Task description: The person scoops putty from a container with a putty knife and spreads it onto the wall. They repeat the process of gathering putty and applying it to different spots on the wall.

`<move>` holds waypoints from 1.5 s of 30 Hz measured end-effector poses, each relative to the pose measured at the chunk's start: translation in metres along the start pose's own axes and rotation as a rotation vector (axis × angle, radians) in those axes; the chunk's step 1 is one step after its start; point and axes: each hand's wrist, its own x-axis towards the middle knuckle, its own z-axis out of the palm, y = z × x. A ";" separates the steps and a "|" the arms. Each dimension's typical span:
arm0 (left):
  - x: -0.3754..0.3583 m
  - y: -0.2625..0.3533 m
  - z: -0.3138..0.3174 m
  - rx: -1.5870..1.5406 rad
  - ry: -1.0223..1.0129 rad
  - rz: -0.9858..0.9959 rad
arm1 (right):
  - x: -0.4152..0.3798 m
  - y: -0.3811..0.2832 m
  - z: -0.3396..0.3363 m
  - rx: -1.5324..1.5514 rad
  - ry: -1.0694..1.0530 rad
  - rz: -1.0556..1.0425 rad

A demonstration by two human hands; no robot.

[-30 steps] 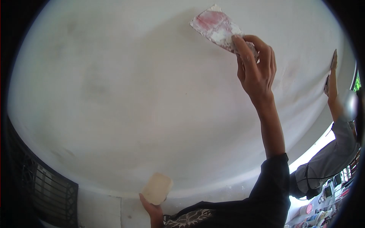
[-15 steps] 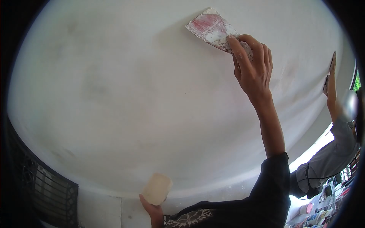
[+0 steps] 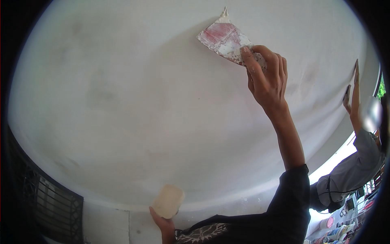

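At the upper middle of the head view, my right hand (image 3: 266, 75) grips a flat scraper (image 3: 225, 38) smeared with white and pink compound. The scraper lies against or close to the pale wall surface (image 3: 142, 101), and a small blob of white paste (image 3: 225, 14) shows at its top corner. Low in the view, my left hand (image 3: 163, 223) is wrapped round a cream-coloured rectangular block or plate (image 3: 169, 201). Its fingers are mostly hidden behind it.
A co-worker in a grey top (image 3: 349, 173) reaches up at the right, with hands on the same surface. Buckets (image 3: 326, 223) and other items stand at the lower right. A dark metal grille (image 3: 57, 207) is at the lower left.
My right hand and the scraper have moved slightly down and left, and white paste now shows at the scraper's top corner. The co-worker's hands have shifted slightly. My left hand has barely moved.
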 end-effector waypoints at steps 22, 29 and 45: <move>-0.003 -0.025 0.026 -0.075 0.144 0.167 | -0.101 -0.210 -0.145 1.096 -0.645 0.335; -0.016 -0.021 0.030 0.007 0.171 0.216 | -0.137 -0.260 -0.180 1.179 -0.989 0.275; -0.005 -0.029 -0.006 0.069 0.255 0.262 | -0.120 -0.235 -0.153 1.461 -1.249 0.331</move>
